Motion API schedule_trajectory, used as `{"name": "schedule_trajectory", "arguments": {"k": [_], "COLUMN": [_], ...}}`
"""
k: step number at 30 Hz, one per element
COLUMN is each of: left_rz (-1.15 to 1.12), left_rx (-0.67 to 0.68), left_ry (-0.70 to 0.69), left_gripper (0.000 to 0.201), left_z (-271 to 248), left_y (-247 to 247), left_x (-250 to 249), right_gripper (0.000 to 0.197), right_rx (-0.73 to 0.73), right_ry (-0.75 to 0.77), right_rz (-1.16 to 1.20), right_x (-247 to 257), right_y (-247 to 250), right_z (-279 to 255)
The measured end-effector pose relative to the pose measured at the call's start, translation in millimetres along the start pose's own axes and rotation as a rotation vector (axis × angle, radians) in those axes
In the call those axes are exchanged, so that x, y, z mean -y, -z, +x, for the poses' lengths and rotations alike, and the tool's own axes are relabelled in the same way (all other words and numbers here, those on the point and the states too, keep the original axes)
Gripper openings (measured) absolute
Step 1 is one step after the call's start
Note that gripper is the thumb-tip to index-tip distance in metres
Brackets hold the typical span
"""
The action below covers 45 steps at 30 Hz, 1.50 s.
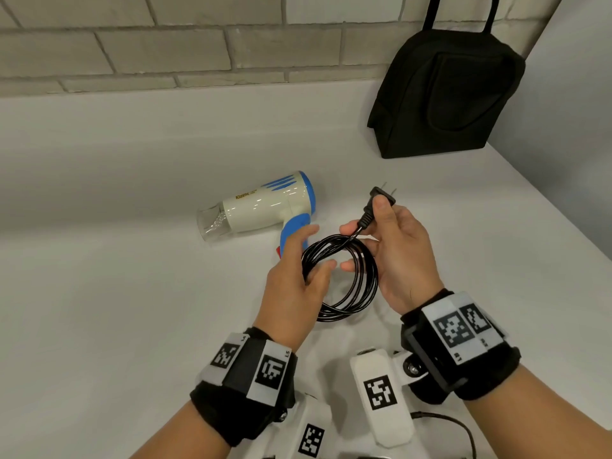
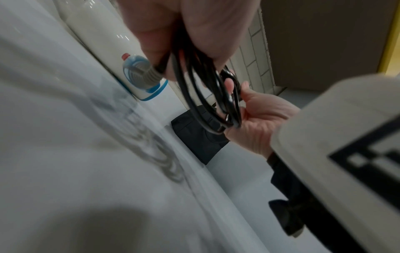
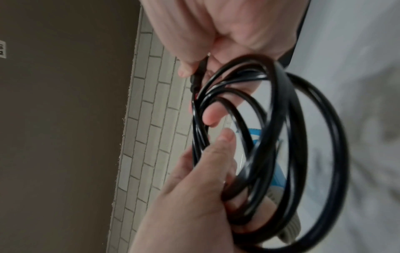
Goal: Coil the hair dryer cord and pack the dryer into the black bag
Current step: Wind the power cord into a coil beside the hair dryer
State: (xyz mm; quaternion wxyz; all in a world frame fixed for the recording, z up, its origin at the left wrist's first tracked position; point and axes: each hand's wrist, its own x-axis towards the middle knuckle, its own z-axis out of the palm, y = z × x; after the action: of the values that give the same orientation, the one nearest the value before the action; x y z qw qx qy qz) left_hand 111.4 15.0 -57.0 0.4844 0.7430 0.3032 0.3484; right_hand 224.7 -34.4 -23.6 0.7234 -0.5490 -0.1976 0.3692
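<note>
Several loops of black cord [image 1: 344, 276] form a coil held above the white table [image 1: 132, 293], between both hands. The left hand [image 1: 294, 283] grips the coil's left side, fingers curled round the strands. The right hand [image 1: 394, 256] pinches the plug [image 1: 377, 207] between thumb and fingers, prongs pointing away from the person, with its lower fingers inside the coil. The hair dryer [image 1: 265, 207], cream with blue trim, lies on its side on the table just beyond the left hand. The black bag [image 1: 447, 94] stands upright at the far right, against the brick wall [image 1: 165, 44].
</note>
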Motion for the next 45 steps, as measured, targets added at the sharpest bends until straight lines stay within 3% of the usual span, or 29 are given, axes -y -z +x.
{"name": "schedule_trajectory", "arguments": {"k": [4,9,12,15,18,20,27,30,34,40,45], "left_rz": [0.074,0.147,0.178,0.147,0.136,0.149,0.120,0.097,0.016,-0.295,-0.432], "left_rx": [0.010,0.048,0.073,0.069,0.066,0.090,0.090,0.064,0.074,0.044,0.043], "left_ry": [-0.105,-0.222,-0.240,-0.219,-0.221,-0.224,-0.084,-0.036,0.072,0.292,0.373], "left_gripper": [0.016,0.017,0.018,0.016,0.032,0.041,0.030,0.023,0.010,0.013,0.011], "left_z": [1.7,2.3,2.8,1.8,1.1,0.6,-0.2,1.4,1.3,7.1,7.7], "left_y": [1.6,1.2,-0.5,-1.2,0.7,2.0,5.4,9.0,9.9,13.1,15.6], "left_x": [5.8,0.0,-1.9,-3.8,-3.7,-2.4,-5.1,-5.8,-7.2,-9.2,-7.6], "right_gripper": [0.024,0.030,0.029,0.020,0.002,0.011,0.053,0.035,0.036,0.034,0.042], "right_rx": [-0.019,-0.068,-0.023,0.036,0.093,0.133,0.234,0.314,0.344,0.387,0.399], "right_ry": [-0.022,-0.163,-0.285,-0.311,-0.294,-0.268,-0.149,-0.055,-0.011,0.042,0.293], "right_rz": [-0.002,-0.003,-0.031,-0.083,-0.186,-0.277,-0.483,-0.605,-0.640,-0.492,-0.761], "right_x": [-1.8,-1.9,-0.2,-1.0,1.7,4.9,11.0,12.7,6.9,0.5,-3.9], "right_y": [2.0,5.5,6.0,7.4,7.7,7.6,4.1,6.5,11.9,16.3,18.6], "right_z": [-0.3,5.3,8.7,8.2,5.0,3.2,-7.9,-11.9,-9.3,-6.6,-7.1]}}
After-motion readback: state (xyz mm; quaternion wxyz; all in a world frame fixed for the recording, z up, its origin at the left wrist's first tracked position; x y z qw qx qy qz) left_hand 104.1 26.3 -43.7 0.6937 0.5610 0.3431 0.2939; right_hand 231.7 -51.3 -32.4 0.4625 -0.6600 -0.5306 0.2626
